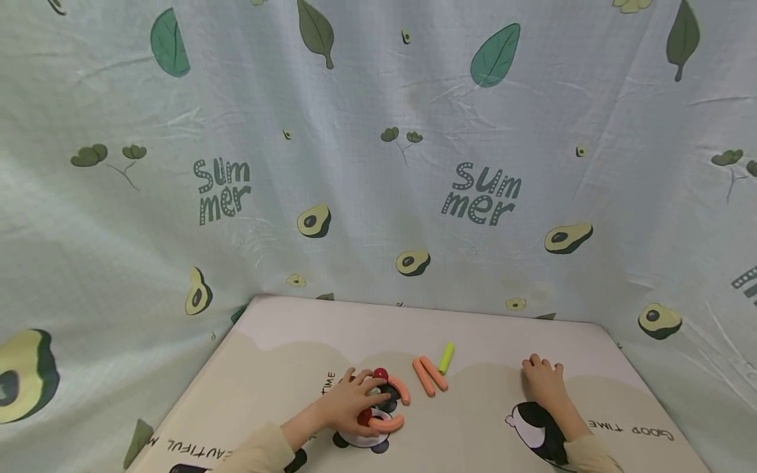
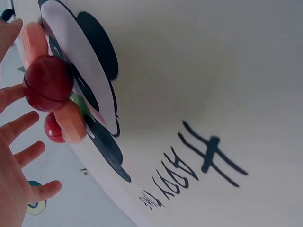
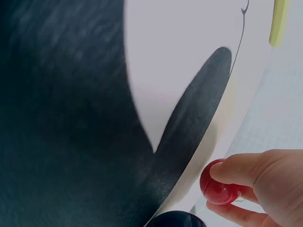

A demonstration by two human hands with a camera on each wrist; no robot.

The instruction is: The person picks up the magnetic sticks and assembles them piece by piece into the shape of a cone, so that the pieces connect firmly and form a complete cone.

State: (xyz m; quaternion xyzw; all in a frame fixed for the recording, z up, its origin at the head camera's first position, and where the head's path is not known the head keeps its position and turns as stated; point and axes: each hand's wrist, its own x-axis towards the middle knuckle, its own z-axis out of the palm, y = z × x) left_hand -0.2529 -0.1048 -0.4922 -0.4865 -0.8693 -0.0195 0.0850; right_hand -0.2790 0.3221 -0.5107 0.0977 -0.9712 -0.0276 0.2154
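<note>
My left hand [image 1: 350,402] hovers over a small group of toys, its fingers spread. Around it lie two red balls [image 1: 381,374] and two curved orange sausage-shaped pieces [image 1: 387,424]. In the left wrist view, the nearer red ball [image 2: 49,83] shows a seam; one fingertip is at its edge, though contact is unclear. Orange pieces [image 2: 71,124] and a bit of green [image 2: 80,103] sit behind it. At the right side of the table, my right hand [image 1: 544,381] pinches a red ball [image 3: 218,182] between thumb and fingers; the hand hides this ball in the head view.
Two straighter orange sausage-shaped pieces [image 1: 423,377] and a yellow-green stick [image 1: 446,358] lie between the hands. The printed table [image 1: 284,322] meets a patterned cloth [image 1: 367,197] at its back edge. A dark rounded shape [image 3: 175,220] shows low in the right wrist view.
</note>
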